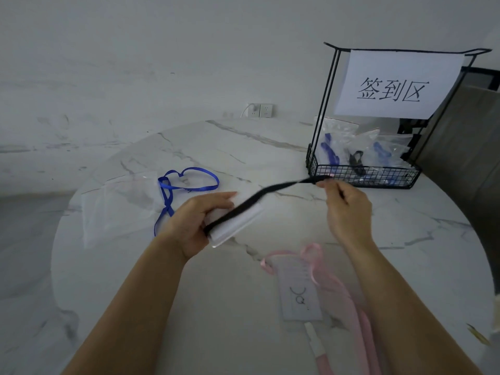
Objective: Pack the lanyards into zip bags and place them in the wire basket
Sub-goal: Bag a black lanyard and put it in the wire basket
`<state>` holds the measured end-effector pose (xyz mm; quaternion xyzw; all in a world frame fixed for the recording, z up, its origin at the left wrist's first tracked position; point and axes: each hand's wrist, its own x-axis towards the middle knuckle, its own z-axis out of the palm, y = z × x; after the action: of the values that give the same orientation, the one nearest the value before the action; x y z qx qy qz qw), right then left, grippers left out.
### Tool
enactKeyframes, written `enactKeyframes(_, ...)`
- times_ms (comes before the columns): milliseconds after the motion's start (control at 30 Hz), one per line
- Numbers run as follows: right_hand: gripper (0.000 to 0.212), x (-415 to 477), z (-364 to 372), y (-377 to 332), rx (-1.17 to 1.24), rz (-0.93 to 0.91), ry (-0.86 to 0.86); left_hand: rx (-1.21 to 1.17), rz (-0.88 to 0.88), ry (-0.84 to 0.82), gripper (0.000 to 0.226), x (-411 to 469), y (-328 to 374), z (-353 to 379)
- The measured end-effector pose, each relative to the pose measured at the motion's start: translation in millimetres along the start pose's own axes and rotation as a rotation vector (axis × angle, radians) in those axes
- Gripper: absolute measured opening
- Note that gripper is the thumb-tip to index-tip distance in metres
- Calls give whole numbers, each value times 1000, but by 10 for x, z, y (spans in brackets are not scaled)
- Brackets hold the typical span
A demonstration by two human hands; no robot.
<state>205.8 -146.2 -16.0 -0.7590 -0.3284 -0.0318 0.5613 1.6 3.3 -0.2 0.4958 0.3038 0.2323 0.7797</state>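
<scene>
A black lanyard (266, 191) is stretched taut between my two hands above the round marble table (243, 147). My left hand (198, 221) grips its near end together with a clear badge holder (238, 224). My right hand (345, 205) pinches the far end, just in front of the black wire basket (362, 175). The basket holds several zip bags (378, 147) with blue and black lanyards inside. A blue lanyard (189, 182) lies over empty zip bags (121, 204) at the left. A pink lanyard (313, 262) with a card sleeve lies near me.
A white paper sign (392, 85) with printed characters hangs on the basket's tall frame. A wall socket (261, 110) sits behind the table. A dark panel (465, 136) stands at the right. A pink-and-white strap end (318, 345) lies near the front edge.
</scene>
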Motion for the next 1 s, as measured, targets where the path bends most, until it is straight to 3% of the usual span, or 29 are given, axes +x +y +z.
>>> enactKeyframes(100,40,81,-31,38,-39,15,105,109,-27,-61,23,-37,-16,48)
enactKeyframes(200,34,82,-34,85,-64,39,110,116,-25,-178,27,-74,-55,103)
enactKeyframes(367,26,47,-8,112,-77,128,-112,-85,27,-239,26,-86,-13,108)
enactKeyframes(467,23,-27,43,35,-123,75,-311,-251,101,-132,21,-4,-20,73)
enactKeyframes(533,22,-114,95,-15,-117,32,-531,-339,120,-38,21,56,-41,48)
enactKeyframes(633,25,-243,195,-72,-117,-53,-744,-362,135,51,21,130,-100,25)
enactKeyframes(867,27,-361,266,-124,-207,-158,-874,-380,170,196,28,180,-155,42)
enactKeyframes(1000,24,-354,236,-222,-319,-437,-722,24,322,413,17,199,-174,4)
